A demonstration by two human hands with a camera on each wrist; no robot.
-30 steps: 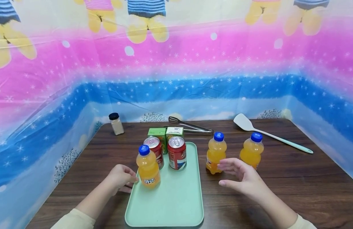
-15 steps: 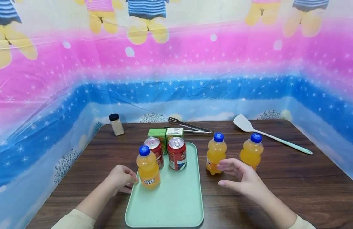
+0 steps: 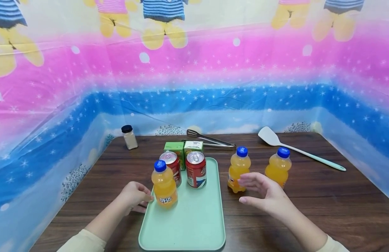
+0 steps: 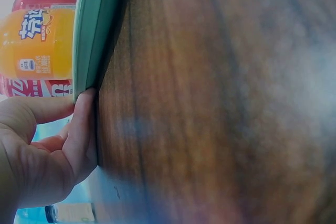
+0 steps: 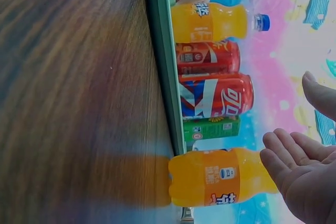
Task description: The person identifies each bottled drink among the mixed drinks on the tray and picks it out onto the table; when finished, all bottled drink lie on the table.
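Observation:
My left hand point(image 3: 136, 197) pinches the left rim of a light green tray point(image 3: 194, 227); in the left wrist view the thumb lies at the rim and a finger tucks under it. On the tray stand an orange soda bottle point(image 3: 165, 189) with a blue cap, two red soda cans point(image 3: 196, 171) behind it, and two green drink cartons point(image 3: 174, 148) at the back. My right hand point(image 3: 270, 196) is held open, fingers spread from the thumb, close by a second orange soda bottle point(image 3: 238, 171) on the table right of the tray. A third orange soda bottle point(image 3: 277, 169) stands behind that hand, partly hidden.
At the back left is a small jar point(image 3: 129, 138) with a black lid. Metal tongs point(image 3: 213, 139) lie behind the cartons. A white spatula point(image 3: 295, 147) with a pale green handle lies at the back right. A patterned cloth point(image 3: 194, 98) surrounds the wooden table point(image 3: 323, 199).

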